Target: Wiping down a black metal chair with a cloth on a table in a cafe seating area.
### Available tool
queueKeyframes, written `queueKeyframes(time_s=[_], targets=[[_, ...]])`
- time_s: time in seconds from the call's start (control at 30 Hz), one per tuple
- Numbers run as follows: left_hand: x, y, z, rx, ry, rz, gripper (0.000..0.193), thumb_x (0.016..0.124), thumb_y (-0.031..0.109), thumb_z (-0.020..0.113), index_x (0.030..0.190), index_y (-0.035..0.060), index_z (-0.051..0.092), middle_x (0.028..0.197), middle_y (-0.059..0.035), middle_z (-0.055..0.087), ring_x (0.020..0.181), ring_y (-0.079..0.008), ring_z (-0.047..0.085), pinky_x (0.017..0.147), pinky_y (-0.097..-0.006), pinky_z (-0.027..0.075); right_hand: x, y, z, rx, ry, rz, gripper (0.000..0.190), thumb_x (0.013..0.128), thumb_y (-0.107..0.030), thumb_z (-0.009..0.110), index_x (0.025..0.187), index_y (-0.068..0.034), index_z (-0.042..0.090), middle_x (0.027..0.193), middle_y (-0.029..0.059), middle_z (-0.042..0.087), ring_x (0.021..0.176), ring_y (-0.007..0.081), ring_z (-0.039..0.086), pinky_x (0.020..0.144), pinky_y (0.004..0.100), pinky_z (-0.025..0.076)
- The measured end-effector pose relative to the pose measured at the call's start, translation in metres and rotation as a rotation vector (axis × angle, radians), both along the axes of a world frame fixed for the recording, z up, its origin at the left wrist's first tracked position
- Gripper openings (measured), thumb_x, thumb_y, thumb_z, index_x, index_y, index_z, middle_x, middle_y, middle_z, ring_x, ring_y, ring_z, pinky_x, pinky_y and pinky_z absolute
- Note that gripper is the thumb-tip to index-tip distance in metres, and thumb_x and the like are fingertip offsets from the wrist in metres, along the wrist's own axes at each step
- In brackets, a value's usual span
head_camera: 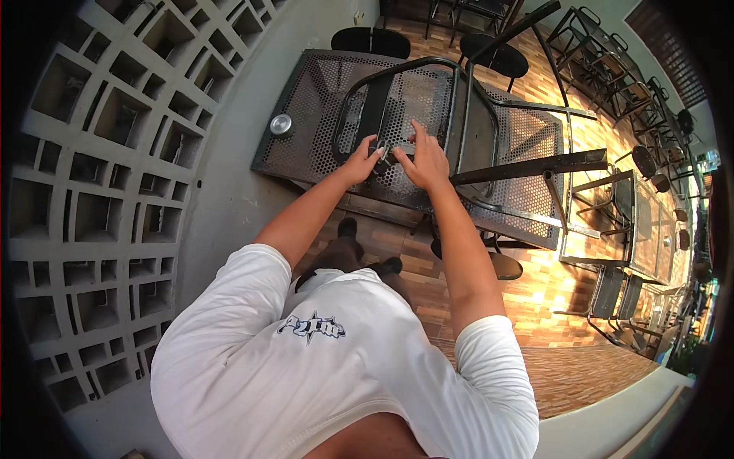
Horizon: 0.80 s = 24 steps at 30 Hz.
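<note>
A dark metal chair (459, 117) lies overturned on a perforated metal table (307, 86), its legs pointing to the right. Both my hands are over the near side of the tabletop, close to the chair's tubular frame. My left hand (361, 162) is at a small dark object (383, 163) with a pale, shiny edge; what it is and whether my fingers grip it is unclear. Just to its right, my right hand (427, 159) has its thumb and forefinger spread apart. A round silver metal lid or dish (281, 125) sits near the table's left edge.
A wall of pale ventilation blocks (120, 172) runs along the left. Black stools (371, 42) stand beyond the table, and a round seat (504, 267) shows at its near right. More tables and chairs (613, 292) fill the right side of the wood-patterned floor (539, 321).
</note>
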<state>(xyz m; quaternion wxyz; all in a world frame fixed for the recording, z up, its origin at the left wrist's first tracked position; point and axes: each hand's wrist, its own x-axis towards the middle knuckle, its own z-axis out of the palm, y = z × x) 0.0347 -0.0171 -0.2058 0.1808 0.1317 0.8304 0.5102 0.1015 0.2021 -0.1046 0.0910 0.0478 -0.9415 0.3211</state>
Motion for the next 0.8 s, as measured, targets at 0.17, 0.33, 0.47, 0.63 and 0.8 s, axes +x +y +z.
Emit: queueKeyframes(time_s=[0.17,0.33,0.47,0.63,0.8], targets=[[0.0,-0.01,-0.02,-0.101,0.186,0.199,0.063,0.113,0.027,0.053,0.167,0.0086,0.026,0.165,-0.0249,0.035,0.149,-0.0416,0.042,0.12,-0.0489,0.039,-0.008,-0.001,0.0,0.109,0.024,-0.008,0.081,0.097,-0.06,0.067,0.154,-0.006,0.048,0.115,0.0131,0.073,0.108,0.0365,0.066,0.093,0.0485,0.052],[-0.013,-0.01,-0.018,0.001,0.104,0.263,0.062,0.108,0.022,0.058,0.161,0.0014,0.032,0.16,-0.0295,0.039,0.15,-0.0471,0.038,0.122,-0.0505,0.036,-0.012,-0.004,0.002,0.223,-0.056,0.008,0.084,0.095,-0.068,0.064,0.147,-0.002,0.055,0.118,0.0191,0.073,0.107,0.0385,0.067,0.094,0.0493,0.053],[-0.031,-0.032,-0.05,-0.058,0.052,0.36,0.063,0.107,0.021,0.059,0.161,0.0016,0.032,0.162,-0.0315,0.036,0.155,-0.0499,0.03,0.125,-0.0534,0.032,-0.009,-0.008,0.009,0.224,-0.038,0.002,0.078,0.093,-0.067,0.068,0.131,0.0,0.065,0.108,0.019,0.075,0.098,0.039,0.069,0.086,0.049,0.054],[-0.065,-0.08,-0.111,-0.155,0.125,0.37,0.074,0.103,0.018,0.062,0.163,-0.0026,0.024,0.166,-0.035,0.025,0.157,-0.0569,0.017,0.128,-0.059,0.024,-0.019,-0.013,0.011,0.26,-0.08,-0.03,0.077,0.091,-0.068,0.07,0.125,0.001,0.069,0.103,0.0207,0.075,0.094,0.0398,0.07,0.085,0.0496,0.054],[-0.11,-0.082,-0.127,-0.386,0.326,0.151,0.082,0.103,0.019,0.061,0.169,0.0021,0.015,0.172,-0.032,0.013,0.16,-0.0546,0.008,0.131,-0.0609,0.013,-0.02,-0.017,0.011,0.316,-0.056,-0.058,0.076,0.082,-0.068,0.078,0.119,-0.002,0.069,0.086,0.0137,0.07,0.083,0.0351,0.068,0.077,0.048,0.052]])
